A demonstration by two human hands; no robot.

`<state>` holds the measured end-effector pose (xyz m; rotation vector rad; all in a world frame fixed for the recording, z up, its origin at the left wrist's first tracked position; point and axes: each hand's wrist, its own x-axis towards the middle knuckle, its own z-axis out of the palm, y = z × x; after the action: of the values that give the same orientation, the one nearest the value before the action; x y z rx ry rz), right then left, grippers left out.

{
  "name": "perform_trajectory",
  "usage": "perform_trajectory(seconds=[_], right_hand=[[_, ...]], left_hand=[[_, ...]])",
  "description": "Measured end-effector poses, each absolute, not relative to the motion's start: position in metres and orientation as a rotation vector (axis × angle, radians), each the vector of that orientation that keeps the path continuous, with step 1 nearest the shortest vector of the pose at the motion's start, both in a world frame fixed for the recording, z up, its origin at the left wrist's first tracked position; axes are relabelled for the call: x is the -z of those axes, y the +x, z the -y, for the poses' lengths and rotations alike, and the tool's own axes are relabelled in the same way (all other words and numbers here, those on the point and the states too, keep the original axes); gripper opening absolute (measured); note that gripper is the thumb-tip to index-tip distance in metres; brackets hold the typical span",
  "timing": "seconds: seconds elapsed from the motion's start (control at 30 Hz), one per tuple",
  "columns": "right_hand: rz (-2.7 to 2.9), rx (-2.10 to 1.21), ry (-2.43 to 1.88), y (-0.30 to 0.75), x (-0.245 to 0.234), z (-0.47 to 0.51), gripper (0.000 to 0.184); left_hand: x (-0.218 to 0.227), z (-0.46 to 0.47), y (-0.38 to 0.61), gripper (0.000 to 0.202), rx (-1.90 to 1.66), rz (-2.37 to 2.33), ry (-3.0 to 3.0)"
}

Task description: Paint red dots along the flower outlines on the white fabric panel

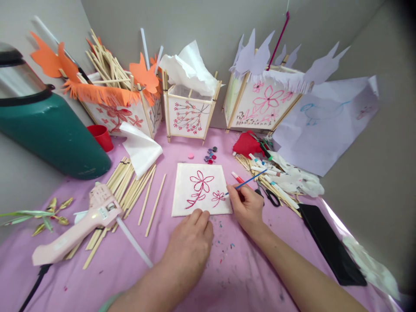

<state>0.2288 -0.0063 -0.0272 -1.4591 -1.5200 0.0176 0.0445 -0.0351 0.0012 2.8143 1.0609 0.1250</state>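
A square white panel (pixel 182 182) lies on the table with a large and a small magenta flower drawn on it in short strokes. My right hand (pixel 246 208) is closed around a thin blue paintbrush (pixel 250 178). The brush's lower end is at the small flower, near the panel's right edge; I cannot tell whether it touches. My left hand (pixel 191 238) rests at the panel's lower edge, fingers curled together and pressing on it. Beyond the panel sit several small paint dots or pots (pixel 210 155) and a pink round piece (pixel 191 156).
Left are a pink glue gun (pixel 97 212), wooden sticks (pixel 133 186), a green bottle (pixel 55 134) and a red cup (pixel 100 138). Decorated lanterns (pixel 190 117) stand behind. Scissors (pixel 271 197), markers (pixel 276 184), crumpled white tissue (pixel 308 182) and a black phone (pixel 331 242) lie right.
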Motion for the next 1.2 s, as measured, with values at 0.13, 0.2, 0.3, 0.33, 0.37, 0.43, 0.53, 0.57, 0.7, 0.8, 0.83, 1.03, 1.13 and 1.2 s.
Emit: perform_trajectory(seconds=[0.13,0.2,0.3,0.33,0.37,0.43,0.53,0.57,0.7,0.8,0.83,1.03,1.13,1.2], right_hand=[[1.468,-0.039,-1.471,0.2292,0.0263,0.0067,0.023],[1.469,-0.037,-1.469,0.2293,0.0261,0.0067,0.023],[1.484,-0.039,-1.466,0.2293,0.0267,0.0064,0.024],[1.488,-0.044,-1.466,0.2294,0.0271,0.0063,0.024],[1.493,-0.047,-1.467,0.2294,0.0276,0.0062,0.024],[1.505,-0.044,-1.475,0.2296,0.0284,0.0062,0.026],[1.529,-0.033,-1.493,0.23,0.0289,0.0065,0.029],[1.537,-0.032,-1.497,0.2301,0.0288,0.0066,0.029],[1.546,0.006,-1.5,0.2305,0.0279,0.0068,0.035],[1.543,0.024,-1.496,0.231,0.0276,0.0073,0.037],[1.545,0.027,-1.496,0.2314,0.0277,0.0074,0.036],[1.571,0.073,-1.505,0.2361,0.0283,0.008,0.032],[1.545,0.098,-1.491,0.2374,0.0271,0.0085,0.027],[1.512,0.106,-1.471,0.2369,0.0258,0.009,0.024]], left_hand=[[0.0003,0.0355,0.0447,0.024,-0.149,-1.065,2.807],[0.001,0.0354,0.0447,0.024,-0.164,-1.06,2.811],[0.0004,0.0351,0.0444,0.021,-0.153,-1.045,2.811],[-0.0002,0.035,0.0443,0.021,-0.143,-1.042,2.807],[-0.0009,0.0349,0.0442,0.021,-0.132,-1.042,2.803],[-0.0022,0.0349,0.0441,0.022,-0.117,-1.044,2.799],[-0.0024,0.0351,0.0444,0.023,-0.116,-1.043,2.808],[-0.002,0.0352,0.0444,0.023,-0.127,-1.047,2.813],[0.0004,0.0355,0.0441,0.023,-0.164,-1.05,2.824],[0.0011,0.0353,0.0439,0.024,-0.141,-1.052,2.814],[0.0013,0.0351,0.044,0.024,-0.131,-1.053,2.808],[0.0029,0.0355,0.0447,0.023,-0.18,-1.056,2.812],[0.0026,0.0359,0.0448,0.023,-0.171,-1.05,2.807],[0.002,0.0358,0.0448,0.024,-0.159,-1.053,2.797]])
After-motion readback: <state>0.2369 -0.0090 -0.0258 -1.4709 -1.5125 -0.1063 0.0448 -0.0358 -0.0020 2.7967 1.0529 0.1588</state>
